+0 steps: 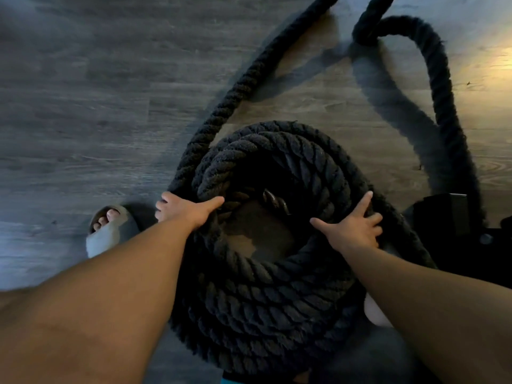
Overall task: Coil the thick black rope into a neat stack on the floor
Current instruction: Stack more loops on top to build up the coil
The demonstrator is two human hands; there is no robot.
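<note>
The thick black rope [266, 295] lies wound in several stacked turns, forming a round coil on the wood floor with a bare patch of floor in its middle. My left hand [188, 209] grips the coil's left rim, thumb on the inner side and fingers curled over the outside. On the right rim my right hand [354, 228] rests with fingers spread flat over the top turns. A loose length of rope [243, 87] runs from the coil's left side up to the top edge. Another loose loop [440, 87] curves on the floor at the upper right.
My left foot in a grey open-toed slipper [110, 228] stands just left of the coil. A dark black object [454, 217] sits on the floor against the coil's right side. Grey wood-look flooring [83, 106] stretches to the left and far side.
</note>
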